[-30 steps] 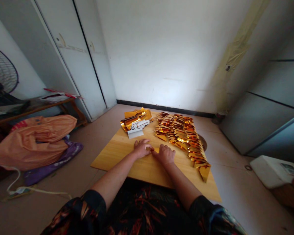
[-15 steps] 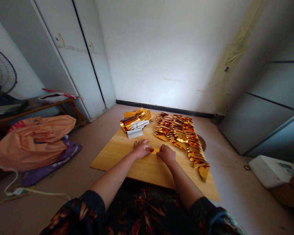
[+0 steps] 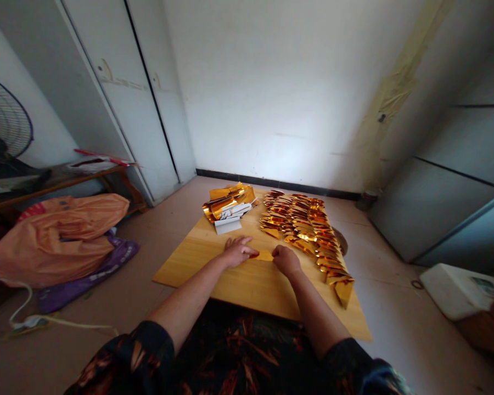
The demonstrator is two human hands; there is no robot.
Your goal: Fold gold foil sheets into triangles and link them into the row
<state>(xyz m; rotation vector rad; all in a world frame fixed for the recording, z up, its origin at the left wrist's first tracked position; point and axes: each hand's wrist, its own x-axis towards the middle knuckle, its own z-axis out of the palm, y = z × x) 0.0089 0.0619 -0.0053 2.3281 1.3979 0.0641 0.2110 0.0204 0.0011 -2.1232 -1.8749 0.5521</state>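
A folded strip of gold foil paper [image 3: 265, 255] lies low on the wooden board in front of me, stretched between both hands. At its left end, my left hand [image 3: 236, 252] holds the paper against the board with thumb and fingertips, one finger reaching out above it. My right hand [image 3: 287, 260] is closed like a fist at the strip's right end, its fingertips mostly hidden behind the knuckles. Right of the hands lie rows of folded gold paper pieces [image 3: 307, 225], overlapping one another. Beyond my left hand is a loose stack of gold foil sheets [image 3: 230, 202] with white undersides.
The wooden board [image 3: 189, 271] stands close before my lap. An orange bag [image 3: 53, 236] and a purple bag [image 3: 86, 280] lie at left, near a white cable [image 3: 74, 323]. Grey cabinets [image 3: 119, 99] and a fan [image 3: 8, 115] are left; a white box [image 3: 461, 291] sits at right.
My right hand has slid a little to the right along the strip, showing more gold paper between the hands. My left hand stays nearly in place.
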